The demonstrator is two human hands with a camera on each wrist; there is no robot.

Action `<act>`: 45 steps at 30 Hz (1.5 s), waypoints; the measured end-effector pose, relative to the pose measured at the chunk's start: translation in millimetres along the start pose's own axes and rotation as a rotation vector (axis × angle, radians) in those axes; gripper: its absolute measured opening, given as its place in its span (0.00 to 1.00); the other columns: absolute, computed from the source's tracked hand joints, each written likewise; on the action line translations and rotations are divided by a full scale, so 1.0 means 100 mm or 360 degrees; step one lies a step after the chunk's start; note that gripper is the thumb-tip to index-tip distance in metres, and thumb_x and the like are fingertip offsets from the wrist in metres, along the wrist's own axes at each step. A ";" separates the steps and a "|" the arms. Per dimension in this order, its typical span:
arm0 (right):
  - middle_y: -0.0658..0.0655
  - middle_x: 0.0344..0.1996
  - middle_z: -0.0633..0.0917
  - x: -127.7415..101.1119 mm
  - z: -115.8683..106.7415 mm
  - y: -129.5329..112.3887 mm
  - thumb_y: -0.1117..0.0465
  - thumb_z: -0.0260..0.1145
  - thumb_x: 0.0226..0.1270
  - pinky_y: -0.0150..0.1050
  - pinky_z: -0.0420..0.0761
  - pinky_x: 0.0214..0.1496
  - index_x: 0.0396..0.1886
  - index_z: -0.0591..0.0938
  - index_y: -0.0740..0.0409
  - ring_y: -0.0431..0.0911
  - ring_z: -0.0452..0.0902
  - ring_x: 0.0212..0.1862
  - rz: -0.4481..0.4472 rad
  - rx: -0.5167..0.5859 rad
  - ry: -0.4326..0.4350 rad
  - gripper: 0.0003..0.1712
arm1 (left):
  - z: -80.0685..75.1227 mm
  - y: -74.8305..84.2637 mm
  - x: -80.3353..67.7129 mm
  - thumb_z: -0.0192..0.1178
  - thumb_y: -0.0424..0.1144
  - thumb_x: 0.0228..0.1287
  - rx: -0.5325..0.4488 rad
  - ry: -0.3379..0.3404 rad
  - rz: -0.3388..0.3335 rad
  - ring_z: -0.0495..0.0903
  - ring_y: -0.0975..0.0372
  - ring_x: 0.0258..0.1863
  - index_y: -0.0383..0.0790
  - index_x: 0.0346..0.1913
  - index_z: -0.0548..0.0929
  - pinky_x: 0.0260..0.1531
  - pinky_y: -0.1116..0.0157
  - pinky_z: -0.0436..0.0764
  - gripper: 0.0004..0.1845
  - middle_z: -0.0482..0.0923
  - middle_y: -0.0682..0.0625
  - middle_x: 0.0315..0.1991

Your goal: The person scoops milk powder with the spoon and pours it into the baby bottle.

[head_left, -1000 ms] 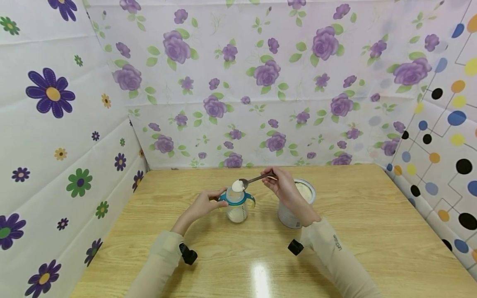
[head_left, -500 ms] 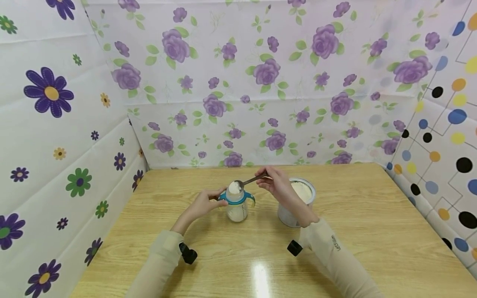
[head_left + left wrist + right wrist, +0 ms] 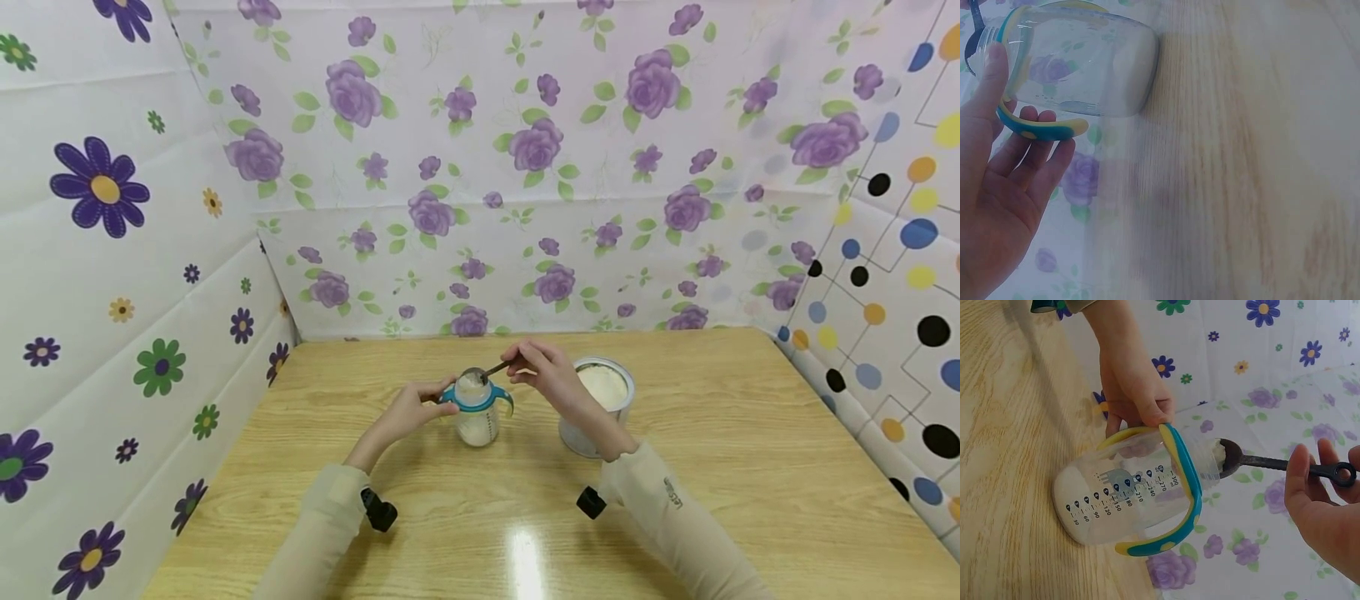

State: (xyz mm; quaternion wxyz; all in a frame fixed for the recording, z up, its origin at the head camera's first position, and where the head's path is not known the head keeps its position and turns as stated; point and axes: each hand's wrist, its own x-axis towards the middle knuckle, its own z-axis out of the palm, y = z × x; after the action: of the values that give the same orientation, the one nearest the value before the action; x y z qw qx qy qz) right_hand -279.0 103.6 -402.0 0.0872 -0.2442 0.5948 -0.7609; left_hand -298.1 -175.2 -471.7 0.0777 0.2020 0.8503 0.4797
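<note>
I see two long sleeves the colour of cream, the left sleeve (image 3: pixel 300 542) and the right sleeve (image 3: pixel 693 537). Small dark letters (image 3: pixel 672 493) run on the right one, too tiny for me to read fully. A little black box (image 3: pixel 382 513) sits by the left cuff (image 3: pixel 341 487), and another black box (image 3: pixel 591 502) by the right. My person's left hand (image 3: pixel 407 414) and right hand (image 3: pixel 551 379) are bare.

A wood-grain tabletop (image 3: pixel 750 467) spreads beneath the left hand (image 3: pixel 408 412) and the right hand (image 3: pixel 551 379), a bright glare (image 3: pixel 525 562) on their near side. Beyond them stands a purple-rose wall (image 3: pixel 495 171); left of them, a daisy-patterned wall (image 3: pixel 142 283); right, a dotted wall (image 3: pixel 892 287).
</note>
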 end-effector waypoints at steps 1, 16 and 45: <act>0.53 0.40 0.81 0.00 0.00 0.00 0.54 0.50 0.79 0.32 0.82 0.43 0.40 0.80 0.62 0.41 0.78 0.38 -0.0012 -0.0008 -0.0010 0.18 | 0.00 0.00 0.00 0.66 0.53 0.59 0.0000 -0.0002 -0.0001 0.79 0.59 0.42 0.49 0.69 0.70 0.38 0.63 0.78 0.35 0.77 0.48 0.62; 0.54 0.41 0.80 -0.03 0.02 0.05 0.57 0.50 0.78 0.34 0.82 0.45 0.44 0.77 0.69 0.39 0.78 0.39 -0.0124 -0.0159 -0.0090 0.18 | -0.01 -0.01 -0.02 0.65 0.54 0.59 -0.0011 -0.0018 -0.0005 0.78 0.58 0.42 0.49 0.70 0.69 0.38 0.64 0.77 0.36 0.83 0.48 0.47; 0.52 0.38 0.82 0.02 -0.05 0.06 0.50 0.51 0.77 0.28 0.81 0.39 0.40 0.79 0.61 0.39 0.77 0.35 -0.0112 0.0092 0.0261 0.20 | -0.01 -0.02 0.00 0.65 0.54 0.60 0.0017 -0.0014 0.0025 0.79 0.59 0.43 0.50 0.70 0.69 0.38 0.63 0.78 0.35 0.84 0.48 0.46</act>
State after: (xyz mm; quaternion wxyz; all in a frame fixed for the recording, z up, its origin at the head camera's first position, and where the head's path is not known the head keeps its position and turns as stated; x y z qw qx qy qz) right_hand -284.1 105.9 -407.9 0.0184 -0.1994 0.5687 -0.7978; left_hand -298.9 -176.4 -472.8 0.0765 0.2110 0.8509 0.4749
